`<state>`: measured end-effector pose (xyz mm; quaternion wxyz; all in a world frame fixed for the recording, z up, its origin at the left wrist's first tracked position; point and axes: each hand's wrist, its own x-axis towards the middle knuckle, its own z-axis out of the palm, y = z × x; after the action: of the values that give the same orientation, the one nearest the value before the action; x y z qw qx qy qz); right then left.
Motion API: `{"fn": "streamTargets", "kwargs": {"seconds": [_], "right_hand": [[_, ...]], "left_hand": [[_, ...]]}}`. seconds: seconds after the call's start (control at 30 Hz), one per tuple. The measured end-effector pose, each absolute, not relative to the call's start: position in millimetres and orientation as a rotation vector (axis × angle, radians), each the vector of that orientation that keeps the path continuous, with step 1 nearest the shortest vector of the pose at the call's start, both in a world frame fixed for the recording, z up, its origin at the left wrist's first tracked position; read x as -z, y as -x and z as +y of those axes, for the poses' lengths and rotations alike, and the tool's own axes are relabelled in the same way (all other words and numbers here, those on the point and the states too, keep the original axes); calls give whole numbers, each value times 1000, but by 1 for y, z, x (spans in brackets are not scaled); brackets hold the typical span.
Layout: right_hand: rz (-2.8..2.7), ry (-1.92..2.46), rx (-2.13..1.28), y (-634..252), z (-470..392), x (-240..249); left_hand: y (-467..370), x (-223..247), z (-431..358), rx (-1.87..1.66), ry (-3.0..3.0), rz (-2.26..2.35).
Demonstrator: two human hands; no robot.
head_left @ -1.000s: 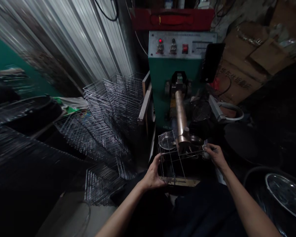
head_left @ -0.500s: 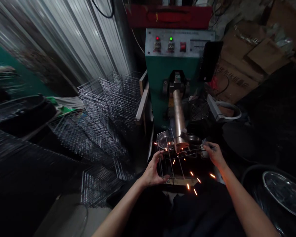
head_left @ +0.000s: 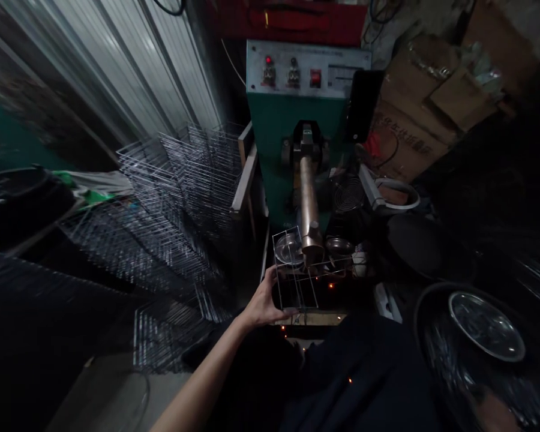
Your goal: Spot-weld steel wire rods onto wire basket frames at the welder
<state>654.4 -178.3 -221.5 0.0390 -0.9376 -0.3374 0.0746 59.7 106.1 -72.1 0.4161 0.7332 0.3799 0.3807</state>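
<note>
My left hand (head_left: 265, 305) is closed around the left side of a small wire rack (head_left: 298, 282), thumb at its lower edge and fingers higher up. The rack sits against the tip of a spot welder's copper-coloured arm (head_left: 309, 204). Thin wires reach from it toward the right. At the bottom right, a blurred patch of skin, my right hand (head_left: 492, 413), is low over a dark tub (head_left: 425, 300) of shiny wire pieces; its fingers cannot be made out. A few small sparks glow below the rack.
Stacks of bent wire racks (head_left: 162, 204) stand at the left, beside a wooden bar (head_left: 243, 180). The green welder cabinet (head_left: 272, 126) rises ahead, with a dark phone-like slab (head_left: 364, 105) on it. Cardboard boxes (head_left: 405, 132) lie behind right. A round glassy lid-like disc (head_left: 486, 327) rests at the tub.
My right hand has left the wires at the welder and moved down right to the tub. The bright sparks have faded and the green lamp has gone dark. My left hand still holds the rack.
</note>
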Motion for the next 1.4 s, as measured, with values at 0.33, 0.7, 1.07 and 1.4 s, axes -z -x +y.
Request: {"fn": "streamTargets", "kwargs": {"seconds": [0.33,0.7,1.07,1.4], "right_hand": [[-1011,3126,-501,-602,-172,171],[-898,3124,-416,-591,-196,126],[-1128,3144,-189,-566,-144,46],[-1538,1970,-6,-528,-36,-120]], "left_hand": [[-58,76,109,-936,-1863,963],[-62,70,111,-793,-1908,1111],[-61,73,113,-779,-1907,1125],[-65,69,109,-866,-1843,1033]]}}
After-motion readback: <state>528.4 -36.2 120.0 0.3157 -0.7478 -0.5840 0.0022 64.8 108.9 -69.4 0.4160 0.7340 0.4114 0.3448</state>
